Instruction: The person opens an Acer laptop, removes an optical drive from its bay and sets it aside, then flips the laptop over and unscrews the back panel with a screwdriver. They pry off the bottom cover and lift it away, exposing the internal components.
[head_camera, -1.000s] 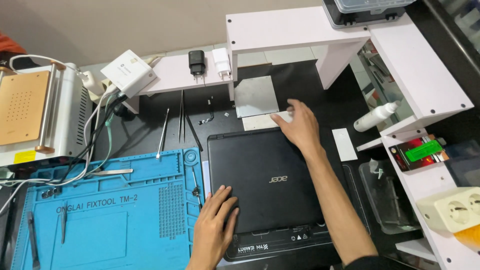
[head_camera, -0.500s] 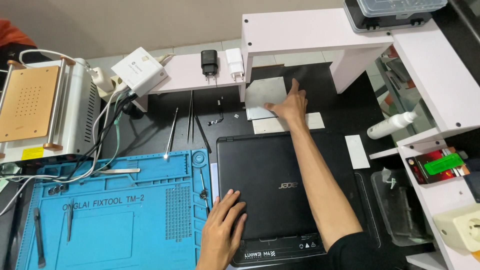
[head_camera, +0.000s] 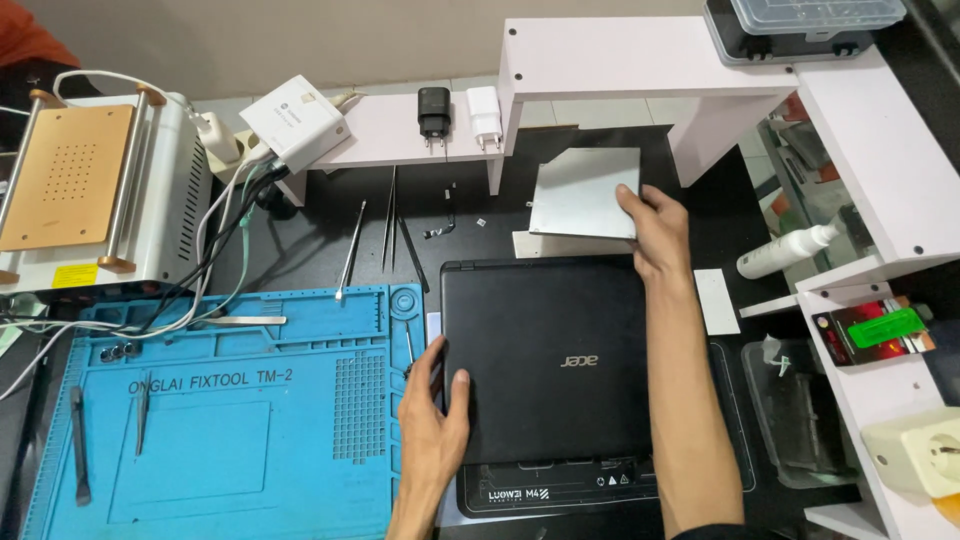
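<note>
The right arm reaches straight up toward twelve o'clock across the black laptop (head_camera: 555, 360). The right hand (head_camera: 655, 225) pinches the lower right corner of a grey metal sheet (head_camera: 585, 192), thumb on top and fingers curled under. That sheet sits at twelve o'clock from the laptop, tilted, beneath the white shelf (head_camera: 640, 55). The left hand (head_camera: 435, 415) lies flat at the laptop's nine o'clock edge, fingers spread and relaxed, gripping nothing. A blue mat (head_camera: 220, 420) lies at nine o'clock.

socket (head_camera: 925, 458): cut by right edge | tray (head_camera: 815, 14): top cropped
</note>
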